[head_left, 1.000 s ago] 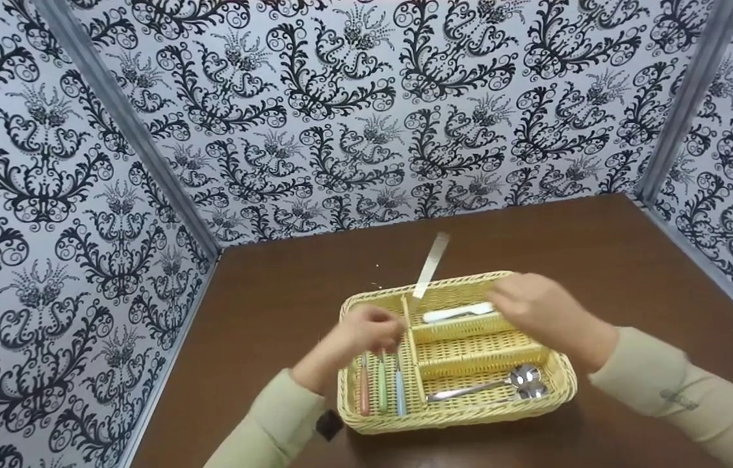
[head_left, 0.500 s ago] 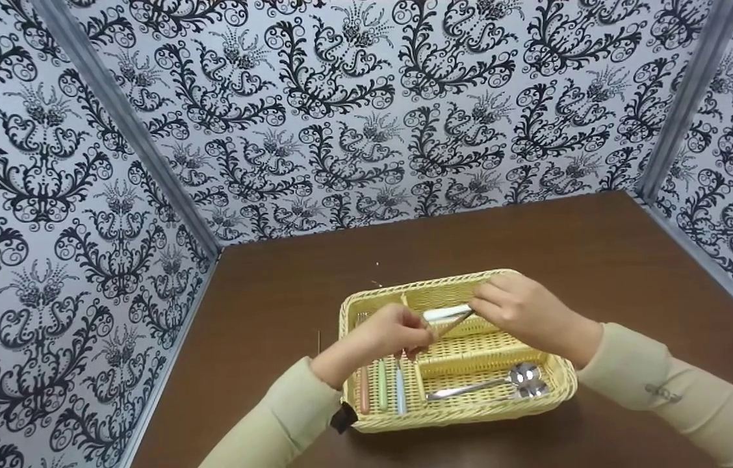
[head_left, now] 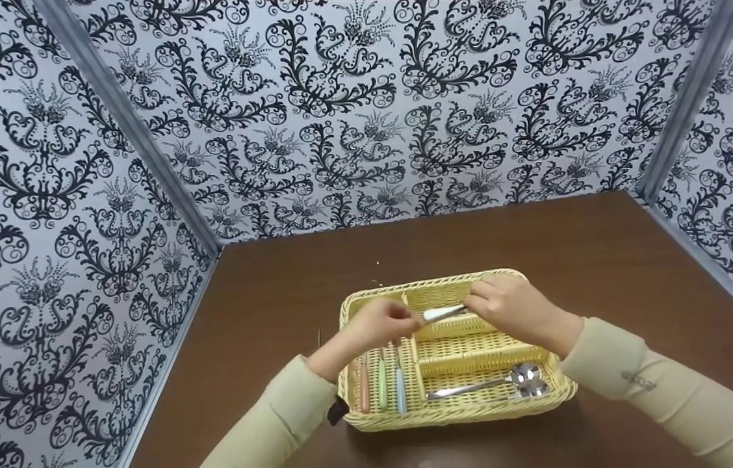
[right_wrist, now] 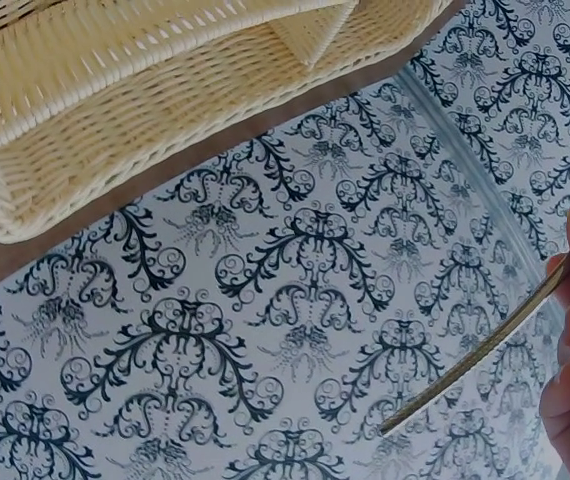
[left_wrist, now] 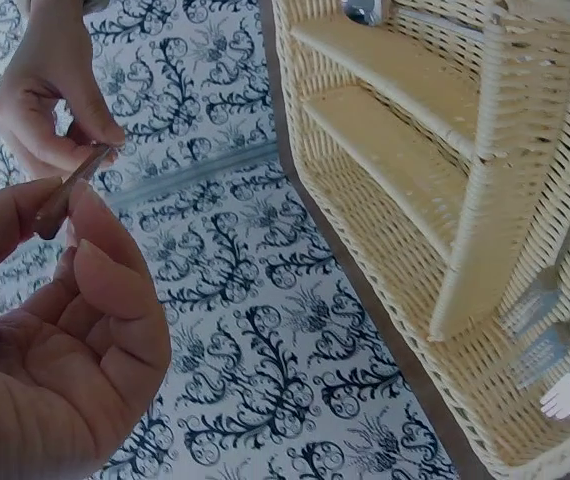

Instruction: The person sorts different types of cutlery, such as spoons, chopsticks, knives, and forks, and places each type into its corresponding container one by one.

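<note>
My left hand (head_left: 383, 322) pinches one end of a thin metal strip (head_left: 446, 314) between thumb and finger; its kind is unclear, as it is seen nearly edge-on. At the other end, the fingers of my right hand (head_left: 503, 300) grip it. The strip (left_wrist: 70, 188) looks brownish in the left wrist view. Seen from the right wrist, the slim strip (right_wrist: 475, 350) runs out of the fingers, slightly curved, and the left hand does not show there. Both hands are above a divided wicker basket (head_left: 457, 421). A white-handled utensil (head_left: 439, 312) lies in its back compartment.
Forks with a pink handle (head_left: 364, 389), a green handle (head_left: 383, 385) and a blue handle (head_left: 400, 391) lie in the left compartment. Metal spoons (head_left: 526, 377) lie in the front one. The basket stands on a brown table (head_left: 262, 312) before patterned walls (head_left: 340, 130).
A second ago a pale flat strip stood above the basket's back edge and the hands were farther apart. They have since come together, and both hold the strip. The basket has stayed put.
</note>
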Available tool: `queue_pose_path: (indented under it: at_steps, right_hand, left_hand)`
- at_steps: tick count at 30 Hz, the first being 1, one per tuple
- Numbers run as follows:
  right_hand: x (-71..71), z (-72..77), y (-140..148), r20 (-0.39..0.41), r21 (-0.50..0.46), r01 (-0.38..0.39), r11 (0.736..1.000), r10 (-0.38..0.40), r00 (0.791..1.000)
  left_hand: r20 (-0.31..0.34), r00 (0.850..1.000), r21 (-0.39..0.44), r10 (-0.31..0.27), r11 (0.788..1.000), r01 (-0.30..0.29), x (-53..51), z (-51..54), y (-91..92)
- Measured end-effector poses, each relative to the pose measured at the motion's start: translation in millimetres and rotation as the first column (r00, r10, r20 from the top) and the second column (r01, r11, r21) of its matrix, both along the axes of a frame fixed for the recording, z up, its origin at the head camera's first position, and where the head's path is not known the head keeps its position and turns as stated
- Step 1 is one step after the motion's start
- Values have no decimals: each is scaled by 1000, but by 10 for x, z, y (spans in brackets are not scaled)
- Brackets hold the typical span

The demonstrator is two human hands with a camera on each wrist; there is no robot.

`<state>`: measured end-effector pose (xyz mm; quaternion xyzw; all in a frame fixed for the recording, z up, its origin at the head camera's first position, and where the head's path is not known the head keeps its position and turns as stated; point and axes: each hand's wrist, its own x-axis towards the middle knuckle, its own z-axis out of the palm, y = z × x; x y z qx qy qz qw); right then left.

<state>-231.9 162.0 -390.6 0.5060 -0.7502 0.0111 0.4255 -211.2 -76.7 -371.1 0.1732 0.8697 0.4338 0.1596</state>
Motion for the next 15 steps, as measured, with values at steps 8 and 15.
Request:
queue_pose_path:
  at_steps: [8,15]
  right_hand:
    - [-378,-339,-36,546,337,177,925,-345,763]
    - [-532,-757,-76,551,555,181,812,-522,651]
  left_hand:
    - [-98,948,34,302,953,-301,-415,-427,-623]
    - [55,890,4,452,891,-453,-418,-903,-1260]
